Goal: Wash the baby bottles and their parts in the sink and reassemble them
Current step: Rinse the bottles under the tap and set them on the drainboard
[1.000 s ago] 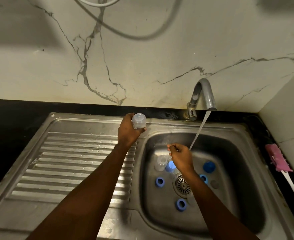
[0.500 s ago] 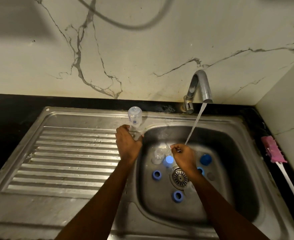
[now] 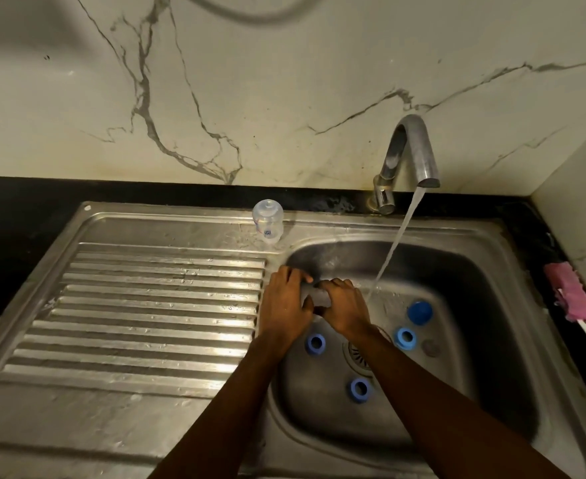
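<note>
**Mid-wash: one clear part in both hands, rings waiting**

Washing stage, by the look of it, with reassembly not yet begun. Gripping a clear part (image 3: 315,296) from both sides: left hand (image 3: 286,300) curled over one end, right hand (image 3: 346,307) wrapped round the other. Held over the left of the sink (image 3: 457,233) basin, just short of the water (image 3: 393,243) falling from the tap (image 3: 410,150). Too hidden by fingers to call it bottle body or teat.

Elsewhere:
- One clear bottle (image 3: 268,221) standing on the sink's back ledge, by the top of the draining board (image 3: 146,305), well apart from the hands.
- Three blue rings (image 3: 315,343) and a blue cap (image 3: 420,312) lying loose on the basin floor around the drain (image 3: 359,352).
- Pink brush (image 3: 571,295) on the counter at right, untouched.

Next, probably: shifting the held part rightwards under the stream and turning it for a full rinse. Needs a firm hold, given wet, slippery plastic. Then standing it beside the bottle and reaching down for a ring.
</note>
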